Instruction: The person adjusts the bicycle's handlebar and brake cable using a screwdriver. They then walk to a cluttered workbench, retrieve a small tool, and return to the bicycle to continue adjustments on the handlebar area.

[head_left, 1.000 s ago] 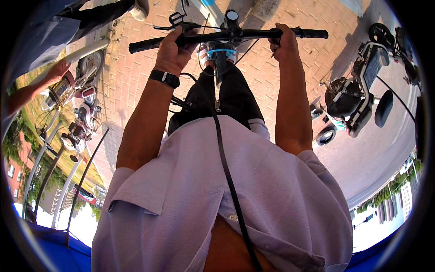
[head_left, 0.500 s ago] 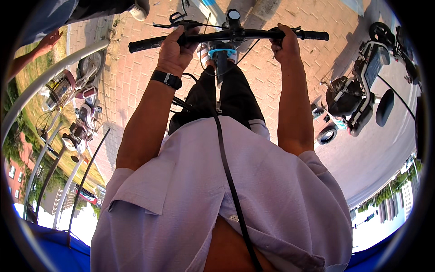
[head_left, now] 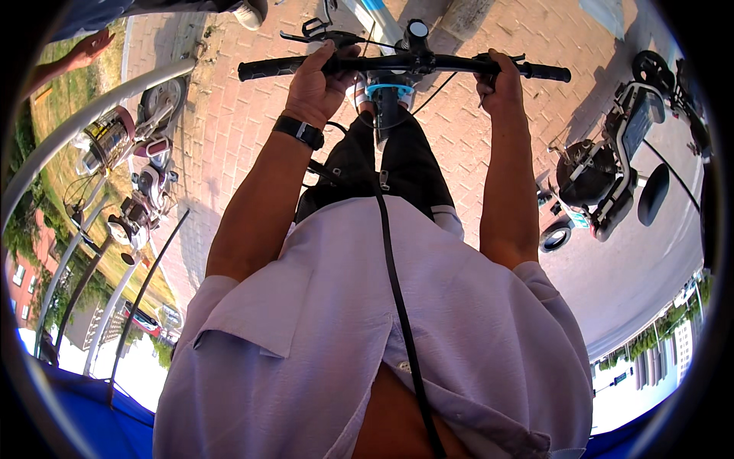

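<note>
A black bicycle handlebar [head_left: 456, 63] runs crosswise in front of me, with a round-capped stem [head_left: 417, 29] at its middle. My left hand [head_left: 315, 90] is closed around the bar inside the left grip [head_left: 264, 69], close to a black brake lever [head_left: 321, 34]. Further right, my right hand [head_left: 503, 83] closes on the bar just inside the right grip [head_left: 547, 73]. A small thin thing shows below its fingers, too little to name. Under the stem sits a light-blue ring [head_left: 388, 90], and dark cables loop down from the bar.
Brick paving [head_left: 222, 145] lies underfoot. An electric scooter [head_left: 612, 164] stands at the right beside a loose tyre [head_left: 555, 237]. On the left are a curved metal rail [head_left: 99, 115] and parked two-wheelers [head_left: 145, 172]. Another person's hand [head_left: 90, 50] shows at the upper left.
The handlebar and both hands appear shifted slightly right and down, along with the whole surroundings. Both hands keep their places on the bar.
</note>
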